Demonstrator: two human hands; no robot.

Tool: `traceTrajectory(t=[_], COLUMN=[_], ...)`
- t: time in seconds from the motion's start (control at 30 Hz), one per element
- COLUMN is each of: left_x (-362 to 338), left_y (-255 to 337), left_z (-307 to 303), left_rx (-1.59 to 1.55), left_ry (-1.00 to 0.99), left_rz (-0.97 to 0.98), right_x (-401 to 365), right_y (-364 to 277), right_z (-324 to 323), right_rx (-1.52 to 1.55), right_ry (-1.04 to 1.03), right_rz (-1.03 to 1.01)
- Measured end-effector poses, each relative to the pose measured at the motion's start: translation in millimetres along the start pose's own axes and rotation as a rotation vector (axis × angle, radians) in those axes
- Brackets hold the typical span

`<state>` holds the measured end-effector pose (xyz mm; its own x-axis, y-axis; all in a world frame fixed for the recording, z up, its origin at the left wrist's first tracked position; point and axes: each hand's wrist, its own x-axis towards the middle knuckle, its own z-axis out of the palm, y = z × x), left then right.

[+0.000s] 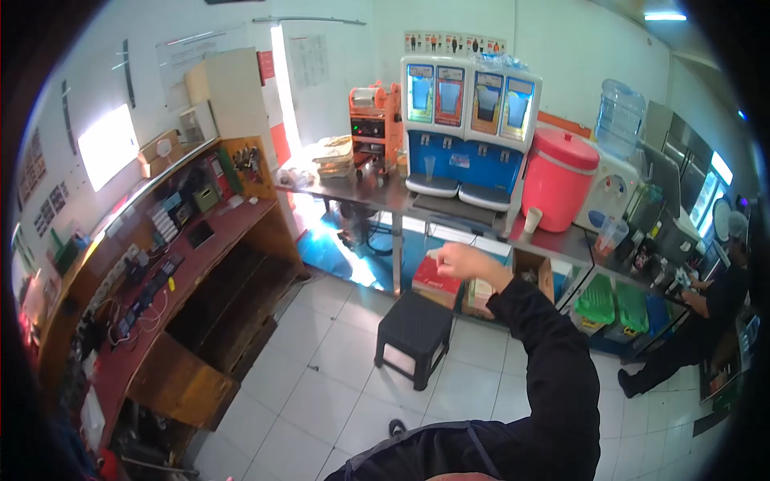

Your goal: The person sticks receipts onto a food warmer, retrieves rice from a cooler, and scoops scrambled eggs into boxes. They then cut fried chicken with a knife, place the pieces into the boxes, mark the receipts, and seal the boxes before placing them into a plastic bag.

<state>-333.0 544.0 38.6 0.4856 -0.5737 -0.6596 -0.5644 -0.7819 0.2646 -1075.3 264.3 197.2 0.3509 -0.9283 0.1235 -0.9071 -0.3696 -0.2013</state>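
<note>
My right hand (467, 265) reaches forward in a black sleeve (545, 345), its fingers curled together. I cannot tell what is in the fingers, if anything. In the view, the hand overlaps a red box (435, 276) on the shelf under the steel counter (377, 192). Just below and left of the hand stands a black plastic stool (415, 329) on the tiled floor. My left hand is out of view.
On the counter are a blue drink dispenser (461, 152), a red drink cooler (561, 180), a cup (532, 220) and an orange machine (369, 120). A wooden desk (192, 248) with cables runs along the left. Another person (718, 297) works at far right.
</note>
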Motion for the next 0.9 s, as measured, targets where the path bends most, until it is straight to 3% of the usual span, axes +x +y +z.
traceTrajectory(t=[0.07,0.1,0.2,0.3,0.37,0.4,0.47,0.53,0.6,0.67,0.73,0.8,0.87,0.9], left_x=[11.8,18.0,19.0,15.2,-19.3,-33.8,-56.3,-62.0,-56.3,-39.4,-28.4,-25.0,-23.4,-20.4], left_y=[108.8,163.2,332.4,472.2,548.3,581.9,632.0,664.3,690.1,716.1,723.5,735.3,743.6,746.2], left_z=[20.4,32.6,59.4,110.2,136.8,150.3,176.1,202.4,229.1,260.8,276.5,295.4,306.4,313.9], left_rx=[0.136,0.072,0.048,0.177,0.214,0.195,0.225,0.181,0.116,0.15,0.146,0.145,0.104,0.096], left_ry=[0.297,0.422,0.284,0.32,0.154,0.162,-0.196,-0.23,-0.25,-0.201,-0.176,-0.165,-0.213,-0.213], left_rz=[0.049,0.211,0.577,0.997,1.189,1.197,1.163,1.127,1.077,0.863,0.794,0.733,0.657,0.665], right_x=[26.7,43.1,88.5,136.8,168.5,182.5,207.9,236.5,237.4,260.2,280.5,296.8,292.2,279.6], right_y=[24.6,42.9,92.7,152.1,207.6,229.5,275.7,342.0,369.6,420.9,465.1,492.7,497.6,468.3], right_z=[-70.5,-96.9,-169.5,-238.6,-282.1,-305.6,-344.5,-386.1,-434.5,-478.2,-487.6,-465.1,-415.9,-396.4], right_rx=[-0.053,-0.009,-0.21,-0.42,-0.581,-0.666,-0.746,-0.763,-0.696,-0.618,-0.358,-0.38,-0.571,-0.673], right_ry=[0.192,0.276,0.561,0.683,0.704,0.71,0.682,0.878,0.98,1.095,0.47,0.277,0.336,0.403], right_rz=[0.006,0.001,-0.06,0.001,0.0,-0.01,0.161,0.147,0.122,0.081,0.188,0.298,0.401,0.49])
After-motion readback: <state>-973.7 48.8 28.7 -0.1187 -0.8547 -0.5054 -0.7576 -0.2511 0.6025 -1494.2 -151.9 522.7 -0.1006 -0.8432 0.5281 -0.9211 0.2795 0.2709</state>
